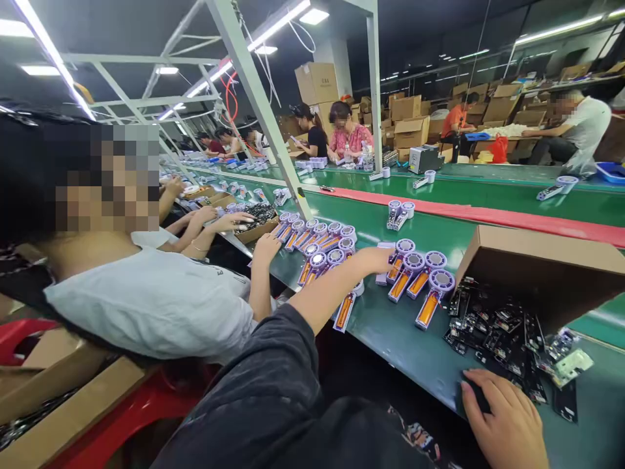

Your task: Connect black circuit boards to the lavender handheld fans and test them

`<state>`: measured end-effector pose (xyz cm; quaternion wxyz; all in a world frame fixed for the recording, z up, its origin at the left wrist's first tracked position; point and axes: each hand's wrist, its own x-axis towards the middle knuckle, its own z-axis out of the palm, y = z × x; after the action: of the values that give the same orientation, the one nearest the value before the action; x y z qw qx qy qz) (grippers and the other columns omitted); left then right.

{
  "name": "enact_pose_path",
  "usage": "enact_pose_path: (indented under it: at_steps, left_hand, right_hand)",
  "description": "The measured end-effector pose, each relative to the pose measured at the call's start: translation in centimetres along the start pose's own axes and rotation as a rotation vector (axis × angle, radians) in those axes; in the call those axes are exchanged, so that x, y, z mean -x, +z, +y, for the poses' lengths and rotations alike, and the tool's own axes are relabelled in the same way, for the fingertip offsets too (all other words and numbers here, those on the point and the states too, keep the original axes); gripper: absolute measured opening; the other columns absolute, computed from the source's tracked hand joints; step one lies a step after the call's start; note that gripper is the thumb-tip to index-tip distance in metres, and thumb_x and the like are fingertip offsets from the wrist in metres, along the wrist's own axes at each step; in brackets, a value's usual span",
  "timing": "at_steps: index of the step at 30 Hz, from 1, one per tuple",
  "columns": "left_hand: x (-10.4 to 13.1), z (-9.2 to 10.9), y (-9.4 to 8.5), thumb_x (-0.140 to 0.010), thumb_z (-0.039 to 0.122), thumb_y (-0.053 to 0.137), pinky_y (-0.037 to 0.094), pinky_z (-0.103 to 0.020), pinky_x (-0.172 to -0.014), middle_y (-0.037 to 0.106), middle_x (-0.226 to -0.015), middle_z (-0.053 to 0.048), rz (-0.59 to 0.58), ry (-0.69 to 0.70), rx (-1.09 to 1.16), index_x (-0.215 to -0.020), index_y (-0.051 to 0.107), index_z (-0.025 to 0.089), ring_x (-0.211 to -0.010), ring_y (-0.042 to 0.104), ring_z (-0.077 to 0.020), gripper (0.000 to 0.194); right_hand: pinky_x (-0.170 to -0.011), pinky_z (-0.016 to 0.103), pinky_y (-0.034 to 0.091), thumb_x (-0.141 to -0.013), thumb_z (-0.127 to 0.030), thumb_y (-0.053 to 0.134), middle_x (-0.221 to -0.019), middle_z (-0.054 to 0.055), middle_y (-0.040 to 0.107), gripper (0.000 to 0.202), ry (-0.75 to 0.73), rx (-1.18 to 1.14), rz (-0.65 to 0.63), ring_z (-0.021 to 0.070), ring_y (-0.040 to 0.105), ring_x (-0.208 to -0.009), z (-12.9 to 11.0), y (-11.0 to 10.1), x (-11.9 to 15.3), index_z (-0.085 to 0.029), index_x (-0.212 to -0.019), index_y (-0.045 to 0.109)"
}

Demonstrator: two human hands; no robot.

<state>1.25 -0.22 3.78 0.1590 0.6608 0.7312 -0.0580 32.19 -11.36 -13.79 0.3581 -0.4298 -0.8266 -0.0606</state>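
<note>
My left hand (379, 260) reaches over the green table to the left edge of a group of purple fan bodies (413, 262) with orange batteries in their handles. Its fingers are partly hidden among the fans, so their grip is unclear. My right hand (505, 417) lies at the table's near edge, fingers spread, palm down, beside a pile of black circuit boards (502, 332). A dark piece shows between its thumb and index finger; whether it is touched is unclear. One fan (430, 306) lies nearest the boards.
An open cardboard box (541, 260) stands tipped behind the boards. More fans (317, 234) lie in rows to the left. A person in a white shirt (156, 299) sits close on the left. A metal frame post (263, 98) rises beyond, and a pink strip (463, 212) runs along the line.
</note>
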Motion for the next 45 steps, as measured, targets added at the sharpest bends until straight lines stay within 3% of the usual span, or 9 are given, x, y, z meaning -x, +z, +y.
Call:
enact_pose_path:
  at_steps: [4,8,14,21,29,36,40,43,45]
  left_hand:
    - [6.4,-4.0,0.5,-0.100,0.048,0.040,0.044,-0.038,-0.108,0.056,-0.146,-0.006,0.224,-0.151,0.029,-0.155,0.028,0.030,-0.133,0.052,-0.0290,0.058]
    - [11.0,-9.3,4.0,-0.100,0.054,0.029,0.040,-0.048,-0.111,0.047,-0.152,-0.017,0.338,-0.469,0.038,-0.152,0.034,0.019,-0.138,0.047,-0.0362,0.063]
    - [11.0,-12.6,10.2,-0.091,0.069,0.041,0.042,-0.051,-0.108,0.032,-0.162,-0.016,0.259,-0.575,0.068,-0.146,0.047,0.025,-0.140,0.044,-0.0422,0.071]
    - [10.2,-13.7,10.3,-0.086,0.073,0.046,0.032,-0.066,-0.110,0.046,-0.152,-0.019,0.262,-0.564,0.081,-0.148,0.044,0.027,-0.141,0.038,-0.0488,0.077]
    - [11.9,-14.2,11.5,-0.095,0.049,0.045,0.042,-0.033,-0.112,0.054,-0.147,-0.010,0.264,-0.346,0.131,-0.145,0.048,0.021,-0.135,0.053,-0.0233,0.057]
    - [13.7,-13.0,12.9,-0.091,0.032,0.048,0.036,-0.048,-0.118,0.047,-0.152,-0.016,0.425,-0.293,0.011,-0.142,0.049,0.014,-0.140,0.045,-0.0342,0.054]
    - [14.6,-11.0,12.4,-0.086,0.019,0.049,0.037,-0.047,-0.118,0.056,-0.146,-0.008,0.556,0.141,-0.022,-0.131,0.060,0.023,-0.135,0.051,-0.0288,0.046]
    - [12.8,-8.2,10.2,-0.095,0.025,0.043,0.042,-0.043,-0.114,0.058,-0.143,-0.009,0.466,0.306,0.063,-0.131,0.060,0.022,-0.132,0.054,-0.0252,0.040]
    - [9.7,-6.0,8.0,-0.099,0.028,0.042,0.040,-0.038,-0.115,0.054,-0.148,-0.006,0.274,0.169,0.064,-0.138,0.054,0.025,-0.137,0.050,-0.0231,0.041]
  right_hand:
    - [-0.083,0.040,0.046,-0.097,-0.043,0.046,-0.090,0.007,0.074,0.031,0.027,-0.035,-0.031,0.0251,0.067,-0.086,-0.7,-0.9,0.3,-0.021,-0.091,0.068]
    - [-0.085,0.041,0.045,-0.096,-0.042,0.047,-0.091,0.007,0.074,0.031,0.037,-0.015,-0.039,0.0252,0.066,-0.087,-1.2,-1.2,0.3,-0.021,-0.092,0.069]
    - [-0.083,0.043,0.045,-0.094,-0.045,0.047,-0.093,0.007,0.073,0.033,0.059,0.042,-0.056,0.0269,0.065,-0.086,-1.4,-0.9,0.2,-0.023,-0.089,0.071]
    - [-0.085,0.041,0.046,-0.095,-0.042,0.047,-0.091,0.007,0.074,0.032,0.032,0.014,-0.051,0.0247,0.066,-0.086,-1.1,-0.9,0.2,-0.022,-0.088,0.071]
    - [-0.085,0.039,0.045,-0.095,-0.038,0.048,-0.090,0.006,0.073,0.029,0.008,0.067,-0.041,0.0237,0.064,-0.086,-1.9,-1.3,-0.1,-0.020,-0.089,0.071]
    - [-0.088,0.036,0.043,-0.094,-0.032,0.052,-0.093,0.005,0.073,0.023,0.042,0.096,-0.072,0.0215,0.063,-0.089,-2.6,-1.7,-0.2,-0.021,-0.089,0.071]
    - [-0.088,0.037,0.043,-0.094,-0.029,0.053,-0.093,0.006,0.073,0.021,0.068,0.098,-0.071,0.0222,0.063,-0.090,-2.8,-1.7,-0.1,-0.021,-0.089,0.071]
    - [-0.087,0.038,0.043,-0.094,-0.028,0.054,-0.092,0.006,0.072,0.019,0.073,0.102,-0.057,0.0227,0.063,-0.089,-3.1,-1.7,-0.2,-0.020,-0.089,0.071]
    - [-0.088,0.038,0.042,-0.093,-0.027,0.055,-0.091,0.005,0.072,0.017,0.086,0.095,-0.062,0.0228,0.063,-0.090,-3.4,-1.7,-0.3,-0.021,-0.089,0.071]
